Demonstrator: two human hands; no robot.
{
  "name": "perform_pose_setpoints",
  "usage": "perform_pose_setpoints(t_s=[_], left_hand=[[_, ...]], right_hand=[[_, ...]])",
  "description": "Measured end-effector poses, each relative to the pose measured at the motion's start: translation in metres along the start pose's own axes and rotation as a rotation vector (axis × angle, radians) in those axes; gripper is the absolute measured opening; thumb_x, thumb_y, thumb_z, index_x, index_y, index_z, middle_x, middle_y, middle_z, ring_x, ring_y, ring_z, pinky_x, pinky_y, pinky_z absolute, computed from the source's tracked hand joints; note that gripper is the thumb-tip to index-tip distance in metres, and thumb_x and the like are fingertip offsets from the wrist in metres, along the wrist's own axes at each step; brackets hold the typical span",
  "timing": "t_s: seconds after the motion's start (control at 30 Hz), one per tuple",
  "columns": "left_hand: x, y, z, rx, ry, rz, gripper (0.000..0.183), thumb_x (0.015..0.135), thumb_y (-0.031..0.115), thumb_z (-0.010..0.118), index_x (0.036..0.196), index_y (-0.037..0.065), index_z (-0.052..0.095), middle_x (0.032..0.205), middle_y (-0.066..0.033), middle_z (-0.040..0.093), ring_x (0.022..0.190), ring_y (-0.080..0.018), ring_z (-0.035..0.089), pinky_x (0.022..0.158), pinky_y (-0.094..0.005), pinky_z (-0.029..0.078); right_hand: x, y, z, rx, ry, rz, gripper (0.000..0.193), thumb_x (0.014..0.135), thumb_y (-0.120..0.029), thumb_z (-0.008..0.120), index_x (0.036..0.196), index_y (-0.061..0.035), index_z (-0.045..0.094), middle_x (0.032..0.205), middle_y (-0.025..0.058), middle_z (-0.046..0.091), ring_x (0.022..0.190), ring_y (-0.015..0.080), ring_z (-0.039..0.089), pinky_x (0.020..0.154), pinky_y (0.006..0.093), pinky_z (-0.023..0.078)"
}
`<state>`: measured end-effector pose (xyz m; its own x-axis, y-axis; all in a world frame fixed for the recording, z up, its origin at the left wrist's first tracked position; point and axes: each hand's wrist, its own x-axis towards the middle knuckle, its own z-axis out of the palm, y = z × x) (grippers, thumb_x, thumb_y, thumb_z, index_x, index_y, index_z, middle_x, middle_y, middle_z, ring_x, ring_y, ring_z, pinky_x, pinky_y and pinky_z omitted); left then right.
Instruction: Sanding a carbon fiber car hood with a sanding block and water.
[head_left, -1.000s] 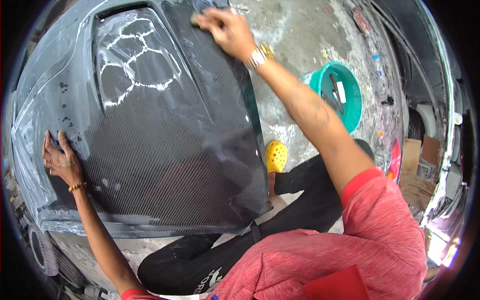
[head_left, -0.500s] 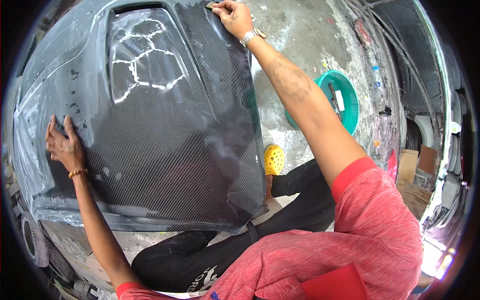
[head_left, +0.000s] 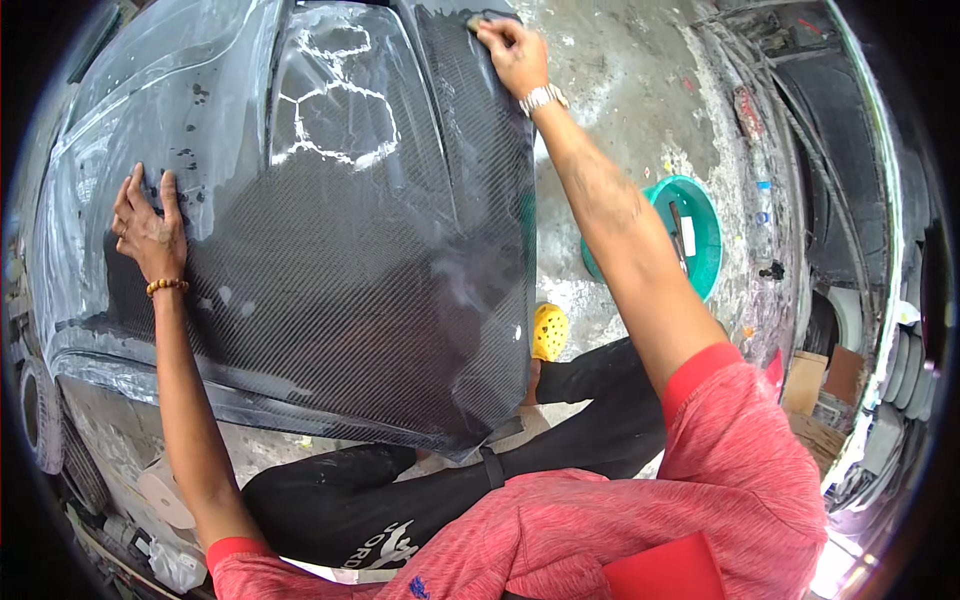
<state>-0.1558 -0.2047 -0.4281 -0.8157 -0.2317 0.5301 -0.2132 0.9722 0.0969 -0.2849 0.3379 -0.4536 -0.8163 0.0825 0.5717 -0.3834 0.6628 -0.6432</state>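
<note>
A large car hood (head_left: 330, 280) with a dark carbon-fibre weave lies before me, its left side smeared with grey-white film. My right hand (head_left: 518, 62) is closed round a small olive-brown pad (head_left: 478, 23) and presses it on the hood near its far right edge. Fingers partly cover the pad, so its exact kind is unclear. On the hood's left part rests my left hand (head_left: 150, 228), palm down, fingers spread and holding nothing. Dark drops (head_left: 195, 95) dot the surface beyond it. White light reflections (head_left: 345, 125) shine on the raised middle panel.
A teal basin (head_left: 707, 245) with a dark-handled tool and a white piece inside stands on the floor at right, partly behind my right arm. A yellow clog (head_left: 549, 332) is beside the hood's edge. Tires (head_left: 40, 415) lie at left; car parts and boards (head_left: 805, 380) line the right.
The whole view has turned and shifted slightly. My right hand still presses the pad near the hood's right edge. My left hand keeps about the same place on the hood.
</note>
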Motion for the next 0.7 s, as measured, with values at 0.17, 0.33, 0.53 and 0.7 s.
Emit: perform_pose_setpoints(t_s=[0.17,0.33,0.53,0.7], left_hand=[[-0.012,-0.028,-0.025,0.061,-0.013,0.004,0.062,0.1,0.062,0.053,0.15,0.026,0.051,0.154,-0.0052,0.046,0.141,-0.0353,0.041,0.114,-0.059,0.03],[0.003,-0.013,-0.02,0.031,0.026,0.034,0.062,0.1,0.061,0.054,0.151,0.025,0.051,0.154,-0.0061,0.047,0.141,-0.0355,0.042,0.114,-0.0591,0.029],[-0.011,-0.024,-0.025,0.058,0.009,0.025,0.061,0.1,0.06,0.056,0.15,0.025,0.052,0.152,-0.005,0.047,0.14,-0.0344,0.042,0.112,-0.0594,0.031],[0.001,-0.004,-0.021,0.021,0.053,0.028,0.061,0.1,0.06,0.056,0.149,0.026,0.052,0.152,-0.0036,0.047,0.14,-0.034,0.042,0.113,-0.0603,0.03]], right_hand=[[-0.079,-0.053,-0.021,-0.013,-0.076,-0.122,0.022,0.091,-0.018,0.077,0.106,-0.0027,0.077,0.102,0.0113,0.079,0.083,0.0188,0.075,0.082,0.0306,0.057],[-0.002,-0.04,-0.003,0.036,-0.128,0.04,0.02,0.091,-0.016,0.078,0.107,-0.0037,0.077,0.102,0.0102,0.079,0.089,0.0201,0.076,0.085,0.0319,0.057],[-0.065,-0.054,-0.013,0.093,-0.078,-0.126,0.016,0.09,-0.014,0.075,0.103,-0.0047,0.075,0.091,0.0117,0.078,0.079,0.0258,0.076,0.072,0.0341,0.056],[0.016,-0.02,-0.004,-0.011,-0.139,0.154,0.018,0.092,-0.017,0.077,0.104,-0.0026,0.078,0.102,0.0116,0.079,0.085,0.0136,0.072,0.079,0.0297,0.056]])
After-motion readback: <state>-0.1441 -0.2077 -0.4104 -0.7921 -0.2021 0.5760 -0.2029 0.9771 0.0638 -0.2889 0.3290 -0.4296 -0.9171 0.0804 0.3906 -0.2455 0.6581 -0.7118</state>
